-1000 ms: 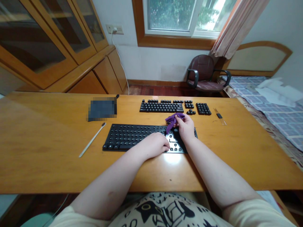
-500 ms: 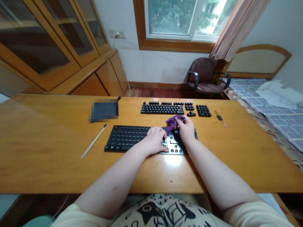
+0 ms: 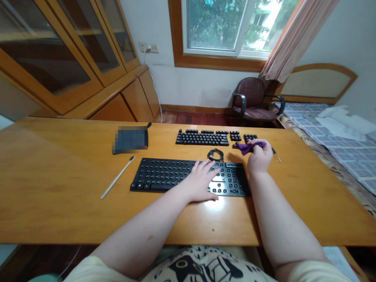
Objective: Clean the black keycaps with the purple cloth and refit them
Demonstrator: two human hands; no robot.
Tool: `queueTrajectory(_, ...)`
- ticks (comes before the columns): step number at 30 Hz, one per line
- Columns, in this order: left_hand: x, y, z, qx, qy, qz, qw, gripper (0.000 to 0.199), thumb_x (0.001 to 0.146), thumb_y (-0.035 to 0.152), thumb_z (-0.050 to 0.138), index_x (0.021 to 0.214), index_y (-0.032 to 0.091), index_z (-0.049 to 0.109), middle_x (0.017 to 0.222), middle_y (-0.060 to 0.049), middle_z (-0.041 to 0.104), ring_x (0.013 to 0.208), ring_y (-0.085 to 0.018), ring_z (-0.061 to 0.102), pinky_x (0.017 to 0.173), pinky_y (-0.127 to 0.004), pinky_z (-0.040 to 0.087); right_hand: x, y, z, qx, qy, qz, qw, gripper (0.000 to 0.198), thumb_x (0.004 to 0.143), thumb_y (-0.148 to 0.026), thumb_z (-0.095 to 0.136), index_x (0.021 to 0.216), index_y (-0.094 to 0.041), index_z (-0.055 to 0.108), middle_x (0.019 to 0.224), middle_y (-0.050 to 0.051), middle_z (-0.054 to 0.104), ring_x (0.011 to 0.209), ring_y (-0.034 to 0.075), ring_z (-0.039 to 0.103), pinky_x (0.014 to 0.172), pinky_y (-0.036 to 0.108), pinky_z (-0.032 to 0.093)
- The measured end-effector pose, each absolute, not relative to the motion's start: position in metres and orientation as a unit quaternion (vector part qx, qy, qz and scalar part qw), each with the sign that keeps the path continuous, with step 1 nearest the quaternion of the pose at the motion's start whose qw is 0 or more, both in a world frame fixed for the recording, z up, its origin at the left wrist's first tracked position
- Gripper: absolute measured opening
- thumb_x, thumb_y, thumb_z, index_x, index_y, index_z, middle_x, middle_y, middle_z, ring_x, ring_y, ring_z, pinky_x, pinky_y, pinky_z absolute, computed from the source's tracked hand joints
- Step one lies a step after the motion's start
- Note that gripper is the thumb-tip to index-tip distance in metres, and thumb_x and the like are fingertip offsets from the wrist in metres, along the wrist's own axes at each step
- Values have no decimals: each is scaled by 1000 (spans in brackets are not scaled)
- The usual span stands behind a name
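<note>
A black keyboard (image 3: 164, 172) lies on the wooden desk, most of its keycaps off and the switches bare. My left hand (image 3: 202, 182) rests on its middle-right part with the fingers spread. Off the keyboard's upper right corner, my right hand (image 3: 261, 156) is raised and closed around a bunched purple cloth (image 3: 246, 148). The cloth's free end points left. Behind the keyboard lies its coiled black cable (image 3: 215, 155). Loose keycaps (image 3: 202, 138) stand in keyboard order farther back; my right hand and the cloth hide part of the right-hand group.
A long-handled white brush (image 3: 117, 178) lies left of the keyboard, and a dark pouch (image 3: 131, 140) sits behind it. Beyond my right hand is a wire keycap puller (image 3: 277, 157), partly hidden. A chair (image 3: 251, 98) stands past the desk's far edge.
My right hand has moved right with the purple cloth, off the keyboard, uncovering the coiled cable. My left hand has spread its fingers and shifted slightly right.
</note>
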State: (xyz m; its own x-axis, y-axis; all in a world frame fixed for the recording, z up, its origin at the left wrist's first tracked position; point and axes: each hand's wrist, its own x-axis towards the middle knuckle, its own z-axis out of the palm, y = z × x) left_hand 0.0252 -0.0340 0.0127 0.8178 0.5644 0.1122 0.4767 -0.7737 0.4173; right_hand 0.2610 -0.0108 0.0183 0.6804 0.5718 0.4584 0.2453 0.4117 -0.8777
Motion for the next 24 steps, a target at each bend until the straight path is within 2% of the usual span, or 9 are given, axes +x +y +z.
queueTrajectory(2,25,-33,9,938,280,101,176,93,57,63,63,134,23,31,145,-13,23,134,-34,12,106,-57,1,275,-8,16,-594,-396,95,694,10,68,-20,45,72,-19,54,62,-2,52,55,14,54,60,32,48)
queueTrajectory(4,25,-32,7,938,290,89,169,92,58,63,62,135,24,31,145,-13,24,134,-34,13,105,-58,2,283,-7,13,-676,-438,43,591,12,68,-26,50,72,-18,58,62,0,55,58,16,54,63,33,47)
queueTrajectory(8,24,-32,5,934,304,82,170,91,56,62,64,134,26,32,145,-11,25,133,-34,18,107,-55,5,284,-2,8,-793,-491,17,362,31,68,-43,58,87,-20,66,79,6,66,75,22,59,69,33,45)
queueTrajectory(12,20,-29,8,929,313,81,177,91,52,58,68,131,27,35,144,-10,27,131,-33,21,107,-54,8,282,6,1,-822,-521,47,224,41,74,-42,54,112,-29,61,96,7,68,86,25,61,71,35,46)
queueTrajectory(16,14,-26,13,924,327,72,185,91,48,54,72,128,27,39,142,-10,29,130,-34,23,106,-54,10,283,9,-4,-822,-540,55,172,42,77,-37,49,118,-30,57,103,8,67,90,26,61,74,35,46)
queueTrajectory(24,13,-27,16,918,337,63,198,89,50,51,71,128,25,37,142,-11,27,130,-34,20,107,-54,6,284,13,-5,-827,-537,70,151,37,77,-34,49,112,-29,61,104,8,67,92,25,61,74,33,46)
